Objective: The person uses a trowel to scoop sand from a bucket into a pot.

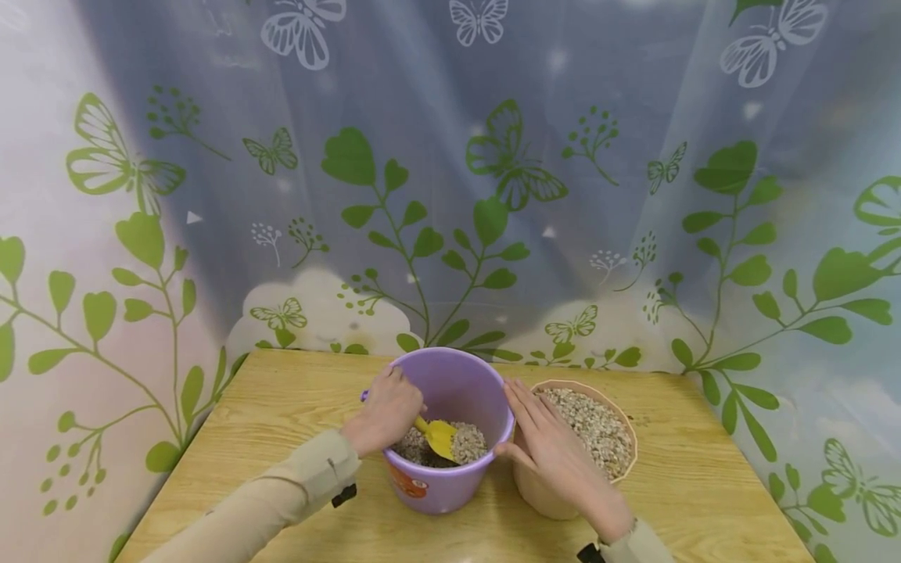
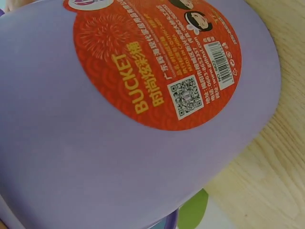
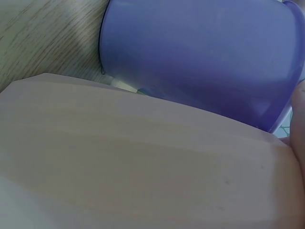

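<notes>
In the head view, my left hand (image 1: pixel 389 405) reaches over the near-left rim of a purple bucket (image 1: pixel 450 491) and grips the handle of a yellow scoop (image 1: pixel 440 439). The scoop's blade lies tilted among the greyish granular mix (image 1: pixel 468 444) at the bucket's bottom. My right hand (image 1: pixel 552 446) has its fingers nearly straight, its fingertips and thumb touching the bucket's right rim. Beneath that hand stands a peach-coloured pot (image 1: pixel 545 503) filled with pale grainy material (image 1: pixel 590 426). In the left wrist view, the bucket's red label (image 2: pixel 157 67) fills the upper part.
Both containers stand side by side on a wooden table (image 1: pixel 281 407). Behind and at both sides hangs a curtain (image 1: pixel 422 234) printed with green leaves and butterflies. A few crumbs lie beside the pot's right rim.
</notes>
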`<state>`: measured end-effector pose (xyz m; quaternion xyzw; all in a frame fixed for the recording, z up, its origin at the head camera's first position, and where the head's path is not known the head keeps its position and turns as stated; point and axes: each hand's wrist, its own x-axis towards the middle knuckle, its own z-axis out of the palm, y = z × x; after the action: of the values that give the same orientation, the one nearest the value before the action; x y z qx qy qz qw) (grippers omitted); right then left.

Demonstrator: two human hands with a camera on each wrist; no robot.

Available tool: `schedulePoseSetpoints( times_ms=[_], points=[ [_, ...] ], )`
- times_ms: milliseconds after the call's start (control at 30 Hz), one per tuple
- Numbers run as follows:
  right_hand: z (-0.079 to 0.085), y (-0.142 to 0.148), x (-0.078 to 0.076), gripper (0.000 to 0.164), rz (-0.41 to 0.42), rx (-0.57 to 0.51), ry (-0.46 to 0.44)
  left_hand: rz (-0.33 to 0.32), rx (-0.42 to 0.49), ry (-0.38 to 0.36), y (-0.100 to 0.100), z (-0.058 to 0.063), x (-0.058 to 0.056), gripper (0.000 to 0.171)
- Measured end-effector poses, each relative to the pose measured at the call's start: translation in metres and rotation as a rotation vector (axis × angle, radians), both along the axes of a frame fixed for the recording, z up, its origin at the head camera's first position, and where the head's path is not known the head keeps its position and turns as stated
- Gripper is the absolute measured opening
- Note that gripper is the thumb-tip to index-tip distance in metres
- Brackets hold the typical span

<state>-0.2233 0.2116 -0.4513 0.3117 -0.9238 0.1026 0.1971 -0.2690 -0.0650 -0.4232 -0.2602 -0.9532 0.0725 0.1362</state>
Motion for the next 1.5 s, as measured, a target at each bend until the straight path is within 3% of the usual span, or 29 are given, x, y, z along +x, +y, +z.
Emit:
schedulePoseSetpoints(
  times_ms=[267, 567, 800, 1033, 1233, 1500],
  points=[
    [0.0, -0.001, 0.0, 0.088, -0.011, -0.004, -0.008, 0.014, 0.187, -0.121, -0.002, 0.002, -0.001, 0.035],
    [0.001, -0.003, 0.0, 0.087, -0.005, -0.013, -0.015, 0.06, 0.23, -0.056, -0.006, 0.012, 0.006, 0.038],
    [0.0, -0.001, 0.0, 0.087, -0.003, -0.016, -0.001, 0.104, 0.312, -0.128, -0.013, 0.02, 0.015, 0.042],
    [0.0, 0.0, 0.001, 0.087, -0.008, -0.008, -0.022, 0.135, 0.404, -0.12, -0.017, 0.019, 0.019, 0.045],
    [-0.001, 0.001, 0.001, 0.086, -0.011, -0.007, -0.023, 0.149, 0.445, -0.086, -0.019, 0.018, 0.021, 0.037],
    [0.0, 0.001, 0.001, 0.087, -0.007, -0.016, -0.015, 0.177, 0.456, -0.078, -0.026, 0.028, 0.029, 0.033]
  ],
)
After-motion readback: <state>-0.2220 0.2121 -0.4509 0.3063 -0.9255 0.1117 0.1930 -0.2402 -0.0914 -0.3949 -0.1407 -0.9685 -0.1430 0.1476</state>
